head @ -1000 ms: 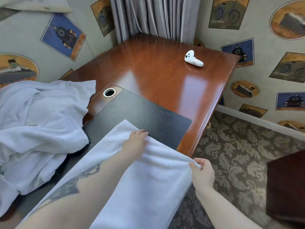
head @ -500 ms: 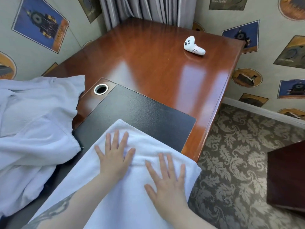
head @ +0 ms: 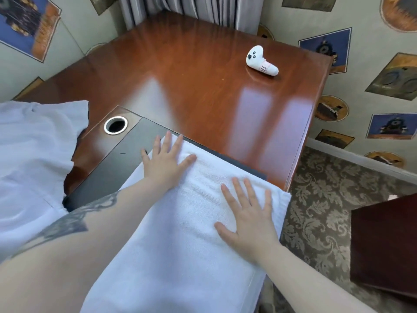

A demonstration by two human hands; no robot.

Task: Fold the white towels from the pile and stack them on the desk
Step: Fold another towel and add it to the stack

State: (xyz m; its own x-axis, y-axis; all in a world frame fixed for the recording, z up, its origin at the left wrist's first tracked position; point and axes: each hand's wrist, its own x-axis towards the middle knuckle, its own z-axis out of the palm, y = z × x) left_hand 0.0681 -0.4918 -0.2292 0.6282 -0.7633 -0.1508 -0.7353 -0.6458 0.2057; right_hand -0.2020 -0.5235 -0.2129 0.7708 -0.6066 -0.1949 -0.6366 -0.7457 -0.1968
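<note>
We see an evenly bright scene with soft light. Pale glare streaks lie across the polished desk (head: 203, 71), strongest near its right edge and beside the black pad (head: 126, 159). Shadows are faint; a thin one sits under the white controller (head: 261, 62). The wide lens bends the wall posters at the edges, and the top-left corner looks smeared.
</note>
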